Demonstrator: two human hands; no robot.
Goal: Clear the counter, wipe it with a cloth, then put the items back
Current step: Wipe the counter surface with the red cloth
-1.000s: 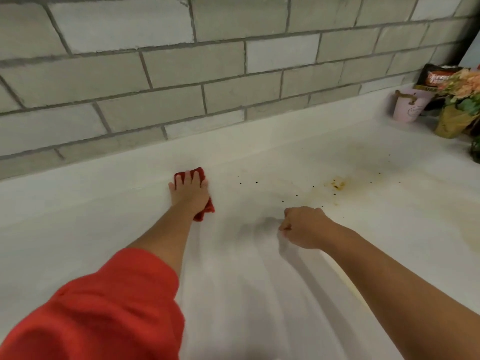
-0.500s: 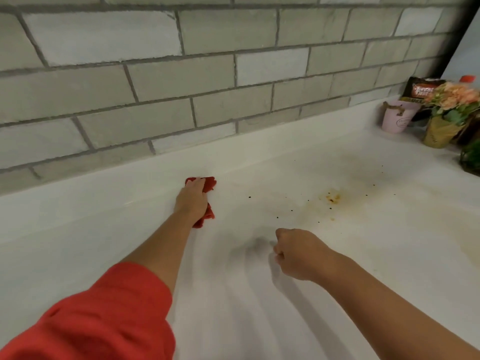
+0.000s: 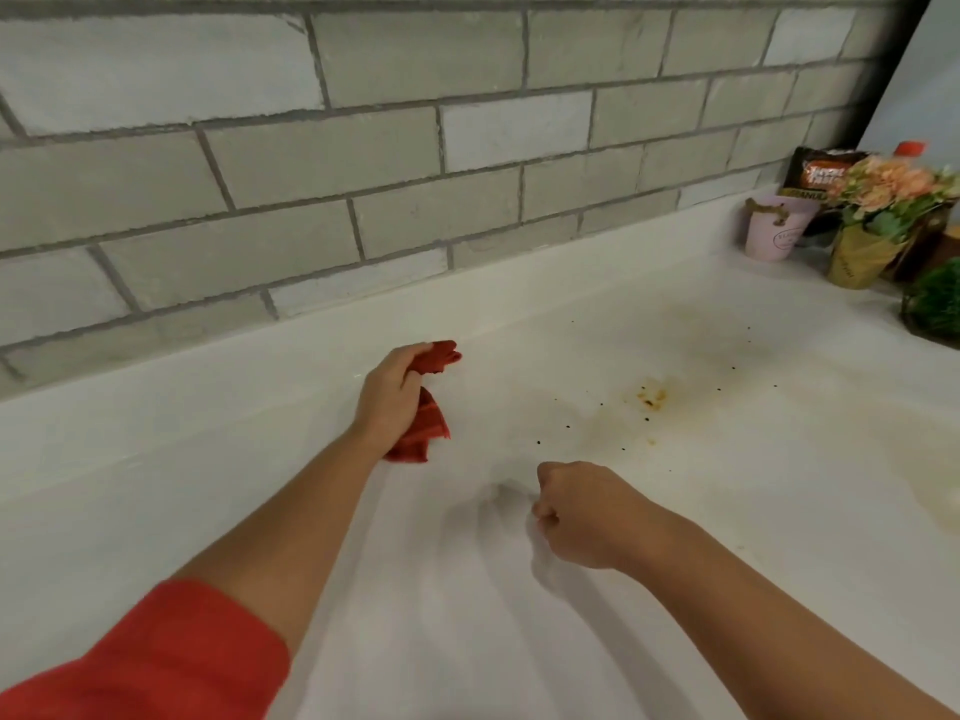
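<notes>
Nearest you, one red sleeve [image 3: 156,652] covered your left upper arm, and both bare forearms reached out over the white counter [image 3: 519,641]. Your right hand [image 3: 582,517] sat low over the counter with its fingers curled into a fist and nothing visible inside it, probably braced there for balance. Farther out, your left hand [image 3: 392,402] had its fingers wrapped round the one red cloth [image 3: 423,433], bunched with its lower corner touching the counter close to the back ledge, which suggests the wiping step was under way. To the right of the cloth lay one orange-brown stain [image 3: 652,400] and several dark specks, not yet wiped. Farthest off, pushed into the right corner, likely to free the surface, stood five items: a pink pot [image 3: 774,231], a brown packet [image 3: 818,174], a bunch of flowers [image 3: 893,184], a green plant [image 3: 935,304] and a red-capped bottle [image 3: 909,148], beneath the grey tiled wall [image 3: 363,148].
</notes>
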